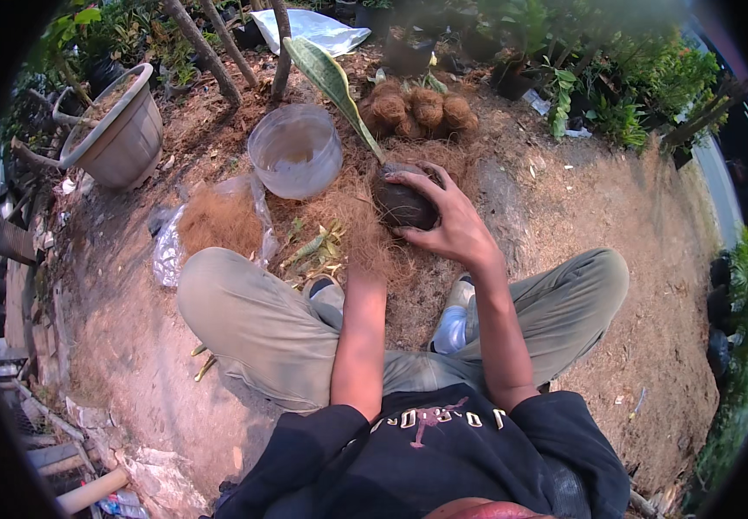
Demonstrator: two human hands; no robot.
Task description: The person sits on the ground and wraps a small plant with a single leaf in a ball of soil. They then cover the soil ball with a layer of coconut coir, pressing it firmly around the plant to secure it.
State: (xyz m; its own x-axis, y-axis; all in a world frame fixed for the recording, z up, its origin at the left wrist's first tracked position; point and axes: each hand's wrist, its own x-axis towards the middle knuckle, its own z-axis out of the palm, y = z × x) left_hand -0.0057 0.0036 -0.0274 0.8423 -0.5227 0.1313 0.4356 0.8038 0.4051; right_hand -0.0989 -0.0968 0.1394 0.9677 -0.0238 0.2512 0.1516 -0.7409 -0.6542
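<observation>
My right hand [455, 224] is curled around the side of a dark, rounded ball of soil [406, 198]. From the top of the ball rises a long snake plant leaf [335, 84] with yellow edges, leaning to the upper left. Loose brown coconut fibre [371, 237] covers my left hand, which is hidden beneath it beside the ball; only the left forearm shows. Left of the fibre stands a round, clear plastic tub [295, 152] with a little inside. An opened plastic bag [267, 224] holds more coconut fibre [221, 220].
Several fibre-wrapped balls [427, 109] with leaves sit beyond the soil ball. A large plastic pot [121, 136] stands upper left near thin trunks [202, 52]. Cut leaf pieces [315, 250] lie before my feet. A white sheet [312, 31] lies at the back, among potted plants.
</observation>
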